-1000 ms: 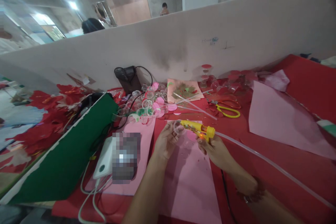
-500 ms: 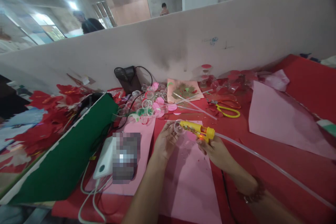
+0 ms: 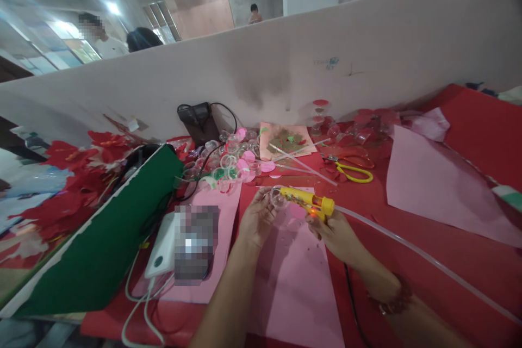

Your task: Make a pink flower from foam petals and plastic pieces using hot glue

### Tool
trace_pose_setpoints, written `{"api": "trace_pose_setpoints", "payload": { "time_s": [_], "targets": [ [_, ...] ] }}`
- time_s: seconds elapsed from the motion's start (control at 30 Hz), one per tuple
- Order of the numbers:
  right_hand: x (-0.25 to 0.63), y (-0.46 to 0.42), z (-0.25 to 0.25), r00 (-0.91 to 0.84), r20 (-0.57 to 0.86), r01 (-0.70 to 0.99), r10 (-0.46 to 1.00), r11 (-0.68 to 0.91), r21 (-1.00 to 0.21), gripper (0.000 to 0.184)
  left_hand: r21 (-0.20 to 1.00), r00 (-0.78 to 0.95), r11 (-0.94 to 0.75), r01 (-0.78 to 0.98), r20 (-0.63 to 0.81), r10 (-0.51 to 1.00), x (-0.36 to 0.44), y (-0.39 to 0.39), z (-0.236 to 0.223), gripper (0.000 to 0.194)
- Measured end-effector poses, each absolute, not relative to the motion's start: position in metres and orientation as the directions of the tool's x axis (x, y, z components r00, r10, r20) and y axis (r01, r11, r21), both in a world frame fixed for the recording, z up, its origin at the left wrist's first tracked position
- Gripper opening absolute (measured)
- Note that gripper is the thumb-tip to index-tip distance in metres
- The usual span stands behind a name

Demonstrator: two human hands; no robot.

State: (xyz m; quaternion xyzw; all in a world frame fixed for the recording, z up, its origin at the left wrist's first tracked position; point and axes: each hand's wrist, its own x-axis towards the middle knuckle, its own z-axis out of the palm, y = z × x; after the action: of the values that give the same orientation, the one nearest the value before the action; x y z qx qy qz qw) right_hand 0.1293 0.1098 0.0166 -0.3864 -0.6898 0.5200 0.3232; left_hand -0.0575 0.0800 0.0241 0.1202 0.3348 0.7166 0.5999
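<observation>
My right hand [image 3: 328, 228] is wrapped round the handle of a yellow hot glue gun [image 3: 302, 197], whose small orange light glows. A long clear glue stick [image 3: 408, 247] runs out of the gun's back toward the lower right. My left hand [image 3: 258, 218] grips a small clear plastic cup [image 3: 278, 197] by its side. The gun's nozzle is at the cup's rim; whether they touch I cannot tell. Beneath both hands lies a sheet of pink paper [image 3: 293, 293], with a pink disc [image 3: 297, 210] and some clear pieces on it.
Behind my hands are heaped clear cups [image 3: 228, 160]. Yellow-handled scissors [image 3: 354, 172] and loose glue sticks [image 3: 305, 165] lie at the back. To the left are a white power bank [image 3: 160, 250], a phone [image 3: 196, 244] and a green board [image 3: 106, 234]. A low wall [image 3: 261, 76] stands behind.
My hands, the cup and the glue gun stay almost in place. Beyond the wall at the left, a person in a light top has come into view.
</observation>
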Motion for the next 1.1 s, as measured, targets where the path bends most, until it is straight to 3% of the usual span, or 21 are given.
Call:
{"api": "trace_pose_setpoints", "payload": {
  "time_s": [0.63,1.1],
  "targets": [
    [0.1280,0.1092,0.0139,-0.477,0.053,0.196,0.877,0.165,-0.967,0.049,0.597,-0.287,-0.077,-0.798,-0.264,0.921,-0.0543,0.0830,0.0264,0.009],
    [0.1277,0.1085,0.0170,-0.483,0.044,0.181,0.875,0.149,-0.972,0.050,0.586,-0.258,-0.058,-0.808,-0.264,0.929,-0.0566,0.0819,0.0241,0.012]
  ]
}}
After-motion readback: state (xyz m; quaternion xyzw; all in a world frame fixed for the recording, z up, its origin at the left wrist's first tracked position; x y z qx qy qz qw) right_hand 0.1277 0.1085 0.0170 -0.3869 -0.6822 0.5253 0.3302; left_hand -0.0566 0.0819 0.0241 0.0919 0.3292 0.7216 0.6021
